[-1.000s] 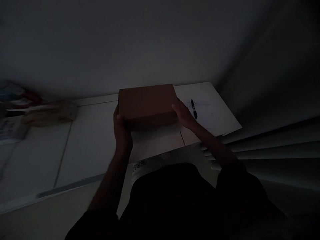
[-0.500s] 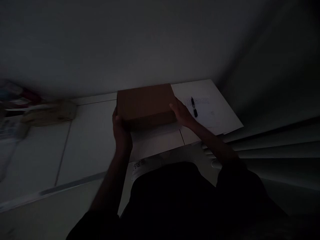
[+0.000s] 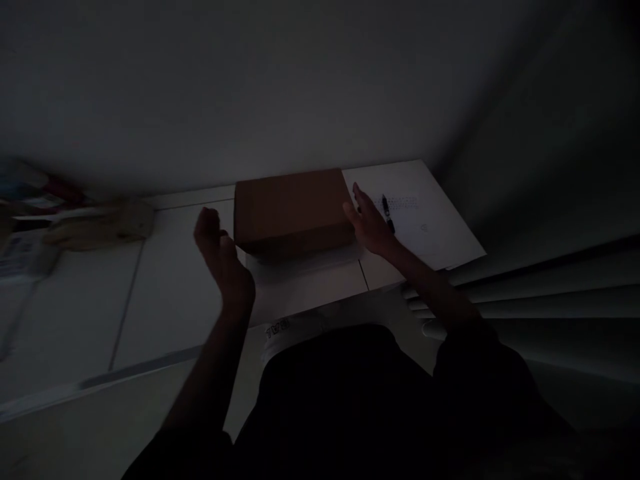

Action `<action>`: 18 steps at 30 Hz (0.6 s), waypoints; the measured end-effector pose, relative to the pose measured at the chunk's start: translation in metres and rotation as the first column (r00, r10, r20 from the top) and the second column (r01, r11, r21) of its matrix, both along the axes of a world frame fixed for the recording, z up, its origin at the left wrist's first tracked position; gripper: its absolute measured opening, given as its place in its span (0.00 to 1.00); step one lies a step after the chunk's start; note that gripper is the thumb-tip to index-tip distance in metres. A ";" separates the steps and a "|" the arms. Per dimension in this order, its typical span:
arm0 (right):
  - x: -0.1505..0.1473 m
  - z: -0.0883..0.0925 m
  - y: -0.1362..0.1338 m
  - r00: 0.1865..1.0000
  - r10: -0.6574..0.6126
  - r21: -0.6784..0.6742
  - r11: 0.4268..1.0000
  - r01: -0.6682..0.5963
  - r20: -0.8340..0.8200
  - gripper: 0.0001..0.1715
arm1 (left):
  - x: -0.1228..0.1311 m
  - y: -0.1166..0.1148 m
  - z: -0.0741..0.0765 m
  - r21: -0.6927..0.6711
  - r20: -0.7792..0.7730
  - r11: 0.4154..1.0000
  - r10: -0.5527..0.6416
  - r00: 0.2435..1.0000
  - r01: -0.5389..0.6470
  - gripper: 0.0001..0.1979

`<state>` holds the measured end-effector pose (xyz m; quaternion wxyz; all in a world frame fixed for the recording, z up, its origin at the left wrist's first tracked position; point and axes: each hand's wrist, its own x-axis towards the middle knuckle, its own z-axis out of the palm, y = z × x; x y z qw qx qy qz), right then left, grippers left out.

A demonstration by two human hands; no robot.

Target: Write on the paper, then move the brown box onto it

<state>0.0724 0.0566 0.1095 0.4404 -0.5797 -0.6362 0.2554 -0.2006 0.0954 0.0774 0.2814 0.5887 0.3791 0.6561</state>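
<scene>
A closed brown cardboard box (image 3: pixel 293 207) rests on the white tabletop (image 3: pixel 310 287), near the wall. My left hand (image 3: pixel 223 257) is raised just left of the box, apart from it, with curved fingers and nothing in them. Close to the box's right side is my right hand (image 3: pixel 373 223), its thumb and fingers apart and holding nothing. Beyond this hand a black pen (image 3: pixel 389 212) lies on a sheet of paper (image 3: pixel 415 223) with rows of small marks; the hand partly covers the sheet.
The wall (image 3: pixel 280 93) rises behind the table. At the far left are a tan bag-like item (image 3: pixel 100 225), a white box-like item (image 3: pixel 25 253) and red things (image 3: pixel 65 190), all dim. Grey curtain folds (image 3: pixel 525 293) hang at the right. The room is very dark.
Both hands have let go of the box. My left hand has moved off to the left, and my right hand slightly to the right with its fingers straightened. The box stays in place.
</scene>
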 end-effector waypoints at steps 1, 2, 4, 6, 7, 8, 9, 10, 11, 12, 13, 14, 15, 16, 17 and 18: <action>-0.001 0.006 -0.004 0.999 -0.039 0.061 0.997 0.038 0.014 0.52 | -0.001 -0.004 0.007 0.123 -0.026 0.992 0.022 0.999 -0.019 0.29; -0.002 0.013 -0.010 0.999 -0.049 0.140 0.989 0.045 0.023 0.49 | -0.001 -0.010 0.015 0.241 -0.033 0.970 0.031 0.999 -0.022 0.25; -0.008 0.030 -0.022 0.999 0.002 0.253 0.967 -0.012 0.038 0.41 | 0.001 -0.024 0.031 0.425 -0.068 0.905 0.011 0.998 0.019 0.19; -0.017 0.045 -0.034 0.985 0.159 0.282 0.944 -0.172 0.070 0.35 | 0.004 -0.039 0.046 0.506 -0.277 0.841 -0.051 0.960 0.191 0.17; -0.023 0.050 -0.039 0.961 0.267 0.292 0.915 -0.278 0.077 0.32 | 0.007 -0.047 0.053 0.509 -0.416 0.797 -0.103 0.904 0.325 0.20; -0.029 0.053 -0.042 0.921 0.383 0.263 0.883 -0.389 0.076 0.30 | 0.010 -0.055 0.057 0.442 -0.564 0.731 -0.223 0.795 0.519 0.23; -0.034 0.054 -0.045 0.865 0.498 0.242 0.833 -0.498 0.065 0.29 | 0.014 -0.061 0.061 0.315 -0.660 0.627 -0.396 0.639 0.713 0.24; -0.040 0.052 -0.046 0.799 0.599 0.233 0.772 -0.591 0.042 0.28 | 0.018 -0.068 0.062 0.215 -0.690 0.494 -0.533 0.489 0.842 0.24; -0.045 0.049 -0.045 0.722 0.692 0.224 0.701 -0.677 0.016 0.27 | 0.023 -0.073 0.061 0.104 -0.684 0.411 -0.632 0.365 0.906 0.23; -0.050 0.044 -0.044 0.655 0.755 0.200 0.645 -0.737 -0.023 0.25 | 0.027 -0.077 0.058 -0.002 -0.660 0.349 -0.704 0.261 0.937 0.23; -0.055 0.038 -0.042 0.590 0.805 0.164 0.592 -0.789 -0.064 0.25 | 0.031 -0.081 0.054 -0.118 -0.621 0.281 -0.769 0.150 0.952 0.21; -0.059 0.031 -0.040 0.533 0.840 0.115 0.543 -0.832 -0.105 0.24 | 0.034 -0.083 0.049 -0.222 -0.574 0.217 -0.817 0.052 0.951 0.20; -0.063 0.024 -0.037 0.481 0.864 0.061 0.493 -0.868 -0.144 0.24 | 0.036 -0.085 0.042 -0.325 -0.513 0.154 -0.857 -0.037 0.933 0.20; -0.067 0.016 -0.034 0.433 0.885 0.016 0.442 -0.897 -0.175 0.25 | 0.038 -0.086 0.035 -0.409 -0.455 0.113 -0.885 -0.095 0.906 0.19; -0.070 0.008 -0.031 0.390 0.897 -0.015 0.395 -0.918 -0.207 0.25 | 0.038 -0.086 0.028 -0.486 -0.401 0.070 -0.903 -0.151 0.871 0.20; -0.073 -0.001 -0.028 0.353 0.906 -0.035 0.355 -0.934 -0.233 0.25 | 0.039 -0.085 0.020 -0.541 -0.357 0.038 -0.915 -0.189 0.840 0.20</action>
